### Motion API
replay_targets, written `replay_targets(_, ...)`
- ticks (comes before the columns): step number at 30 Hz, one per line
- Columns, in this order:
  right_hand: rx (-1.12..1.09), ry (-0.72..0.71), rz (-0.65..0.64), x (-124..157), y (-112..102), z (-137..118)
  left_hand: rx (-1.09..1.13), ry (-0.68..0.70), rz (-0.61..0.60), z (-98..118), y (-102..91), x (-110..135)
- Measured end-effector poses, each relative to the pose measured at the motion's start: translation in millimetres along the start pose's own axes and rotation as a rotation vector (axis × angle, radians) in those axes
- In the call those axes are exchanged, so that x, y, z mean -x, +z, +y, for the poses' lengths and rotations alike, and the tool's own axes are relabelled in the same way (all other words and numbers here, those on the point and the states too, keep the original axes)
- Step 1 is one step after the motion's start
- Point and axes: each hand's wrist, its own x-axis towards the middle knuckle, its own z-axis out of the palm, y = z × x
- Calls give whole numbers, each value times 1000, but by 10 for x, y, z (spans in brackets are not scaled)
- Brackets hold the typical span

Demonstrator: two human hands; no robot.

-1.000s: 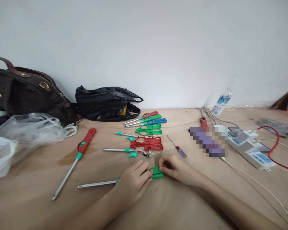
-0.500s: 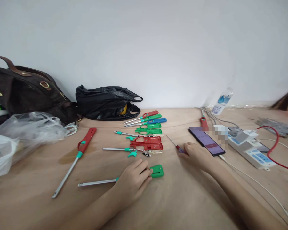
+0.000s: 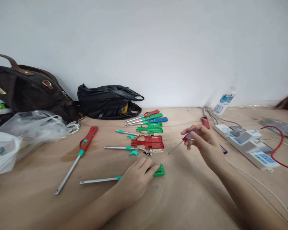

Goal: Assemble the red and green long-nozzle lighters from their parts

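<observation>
My left hand (image 3: 136,180) lies on a green-handled gas lighter (image 3: 158,172) with a long metal tube (image 3: 98,180), pressing it to the wooden table. My right hand (image 3: 203,143) is raised above the table and pinches a small screwdriver (image 3: 186,138) with a red and purple handle, its shaft pointing down and left. Beyond my hands lie opened lighter shells, red (image 3: 147,142) and green (image 3: 150,128), and loose metal tubes with teal fittings (image 3: 120,148).
A whole red lighter (image 3: 83,147) lies to the left. Several assembled lighters (image 3: 150,117) sit near a black plastic bag (image 3: 109,100). A brown handbag (image 3: 26,88) and clear bags (image 3: 31,127) are at left. A power strip (image 3: 252,147), cables and a bottle (image 3: 224,100) are at right.
My right hand left the green lighter, went right to the small screwdriver on the table, picked it up and lifted it. My left hand stayed on the green lighter.
</observation>
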Motion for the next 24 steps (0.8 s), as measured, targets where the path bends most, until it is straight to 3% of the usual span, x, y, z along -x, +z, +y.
replay_targets(2, -77, 39, -114, 55, 118, 9, -19, 8, 1, -3, 24, 0)
replay_targets(6, -48, 1, -200, 153, 308, 27, 1, 25, 46, -20, 49, -3)
replay_targets(12, 18, -65, -234, 210, 334, 65, 42, 30, 49, -34, 21, -7)
replay_targets(16, 290, -146, -188, 219, 299, 92, 60, 9, 15, -29, 8, -2)
replay_targets(22, 654, 1, -575, 258, 383, 164, 82, -20, -2, -21, 14, 7)
replay_targets(24, 699, 30, -633, 279, 416, 206, 86, -24, 3, -19, 17, 10)
